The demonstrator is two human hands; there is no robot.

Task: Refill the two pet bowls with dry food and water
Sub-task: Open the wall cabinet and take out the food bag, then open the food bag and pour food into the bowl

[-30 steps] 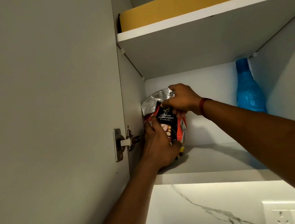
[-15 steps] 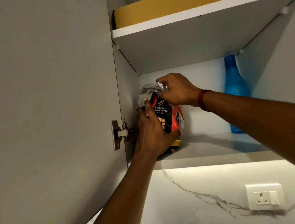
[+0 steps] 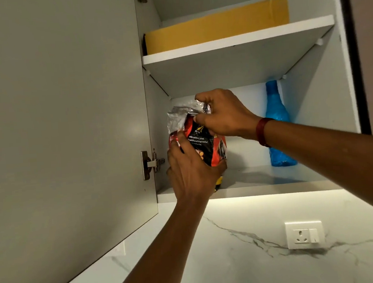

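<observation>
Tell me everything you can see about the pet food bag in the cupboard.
The pet food bag is a small red and black pouch with white print and a crumpled silver foil top. It stands upright at the left of the lower shelf. The left hand grips its body; the right hand pinches its top.

The white lower shelf point(image 3: 263, 190) of the open wall cupboard carries two things. At its nine o'clock end, hard against the left side wall, stands a red-and-black foil pet-food bag point(image 3: 206, 144) with a crumpled silver top, upright. Toward three o'clock, well apart from the bag, a translucent blue plastic bottle point(image 3: 277, 129) stands upright near the back. The white upper shelf point(image 3: 238, 40), at twelve o'clock, holds a flat yellow-brown cardboard box point(image 3: 216, 27) lying along it.
</observation>
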